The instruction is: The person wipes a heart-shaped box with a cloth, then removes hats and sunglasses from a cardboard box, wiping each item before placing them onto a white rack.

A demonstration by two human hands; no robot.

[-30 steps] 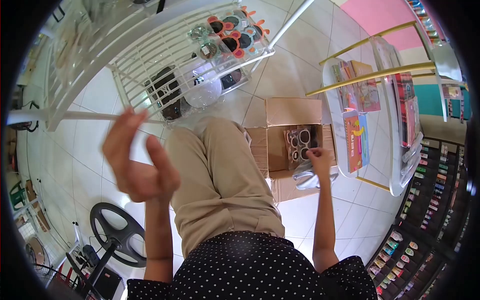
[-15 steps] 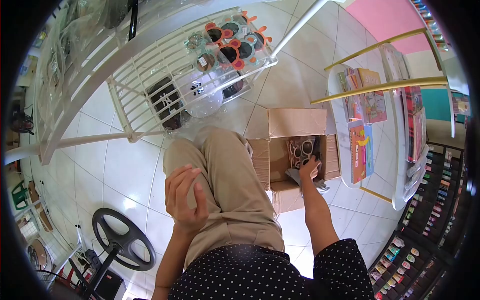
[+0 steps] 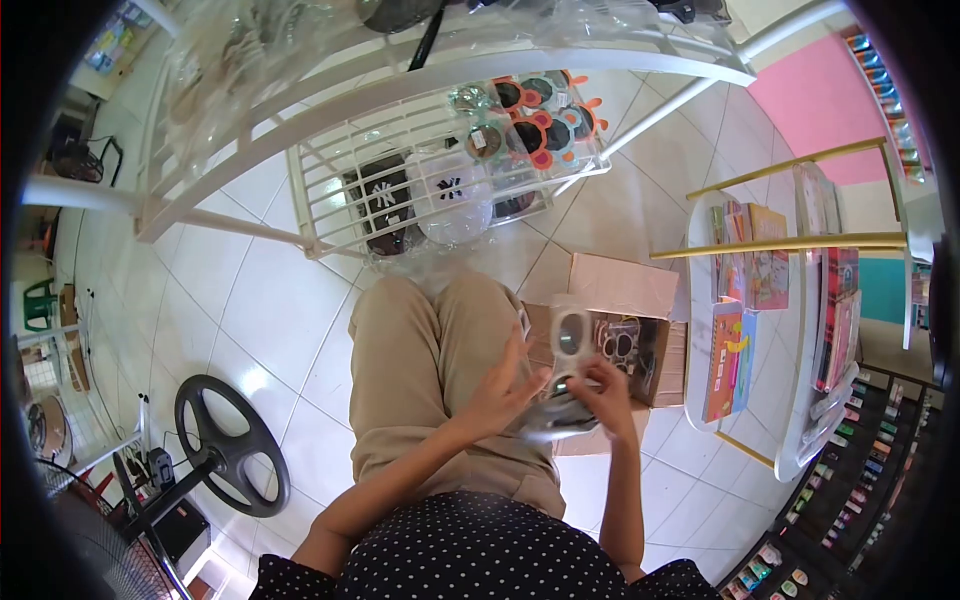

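Pale-framed sunglasses [image 3: 570,335] held upright above the lap's right edge, between both hands.
Wire basket [image 3: 335,185], 11 o'clock from them: hard rails; left hand [image 3: 500,397], 8 o'clock: fingers loosely spread, contact unclear; the sunglasses look light, stiff-framed, lenses easily scratched, the clear wrapping [image 3: 560,425] likely slippery, best taken by the outer rims; right hand [image 3: 607,397], 5 o'clock: grip pinched nearly closed on their lower end; cardboard box [image 3: 622,285], 2 o'clock: flaps near enough to snag; widest room 12 o'clock, over floor [image 3: 590,225]; shelf edge [image 3: 697,395], 3 o'clock.
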